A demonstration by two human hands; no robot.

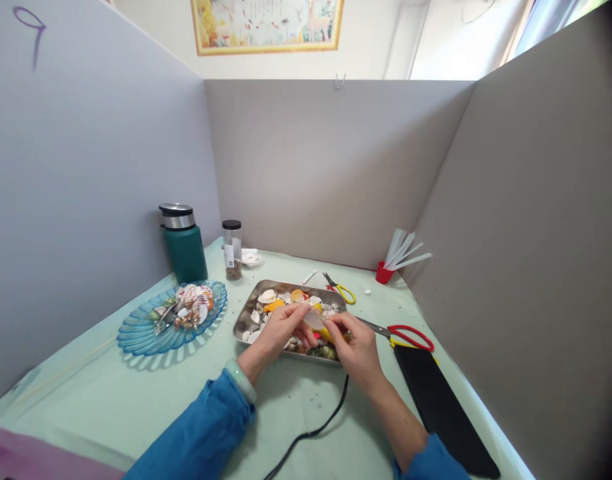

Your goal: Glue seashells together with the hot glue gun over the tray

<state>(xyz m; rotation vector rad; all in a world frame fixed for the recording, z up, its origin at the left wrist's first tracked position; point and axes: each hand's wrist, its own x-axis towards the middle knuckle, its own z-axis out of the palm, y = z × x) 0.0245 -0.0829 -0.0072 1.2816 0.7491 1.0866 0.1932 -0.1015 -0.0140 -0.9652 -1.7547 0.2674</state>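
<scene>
My left hand (285, 325) and my right hand (357, 345) meet over a metal tray (242, 319). Between their fingertips is a thin, pale, translucent shell (315, 321), pinched from both sides. Under it, the tray holds many shells in white, orange, yellow and brown, with greenish pieces near its front edge. My hands cover part of the tray's contents. A green bangle (241, 381) circles my left wrist, and blue sleeves cover both forearms.
Left stands a blue scalloped plate (136, 330) of shells, behind it a green bottle (187, 253) and a jar (232, 250). Right are red-handled scissors (411, 337), yellow-handled snips (342, 291), a red cup (384, 273) of translucent sticks and a black slab (443, 410). A black cable (316, 432) runs in front.
</scene>
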